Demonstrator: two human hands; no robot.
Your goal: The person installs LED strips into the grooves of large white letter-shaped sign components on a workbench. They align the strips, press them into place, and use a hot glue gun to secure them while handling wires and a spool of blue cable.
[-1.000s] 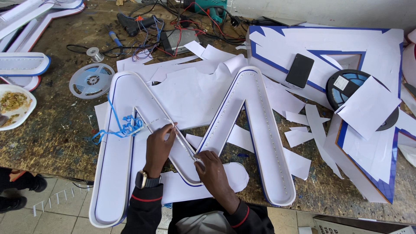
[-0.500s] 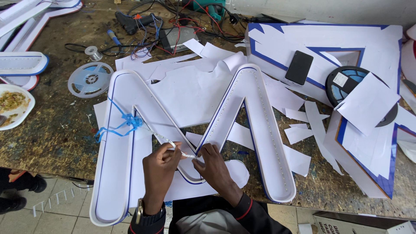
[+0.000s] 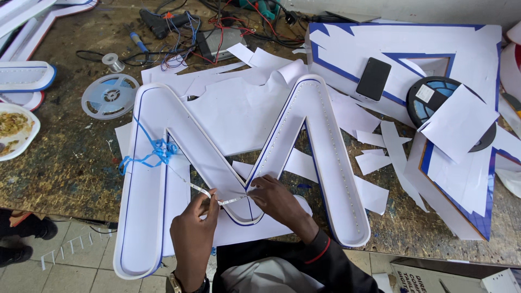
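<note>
A large white M-shaped channel letter (image 3: 146, 228) with blue-edged walls lies open side up on the workbench. My left hand (image 3: 195, 233) pinches a thin white LED strip (image 3: 199, 190) over the letter's lower middle. My right hand (image 3: 279, 201) grips the same strip near the bottom point of the letter, pressing it toward the inner wall. The strip runs up and left from my fingers toward a tangle of blue tape (image 3: 157, 151) on the letter's left leg. A row of small LEDs (image 3: 336, 157) lines the right leg.
Torn white paper scraps (image 3: 239, 108) lie around the letter. A clear reel (image 3: 110, 96), a white plate of food (image 3: 16, 130), wires and tools (image 3: 206, 32) sit at the back left. A black phone (image 3: 373, 78) and a black reel (image 3: 434, 97) rest on a blue-edged sign panel (image 3: 412, 49). The bench edge (image 3: 65, 214) runs near me.
Both hands have slid down toward the bottom point of the letter, drawing the strip with them. The view has tilted slightly.
</note>
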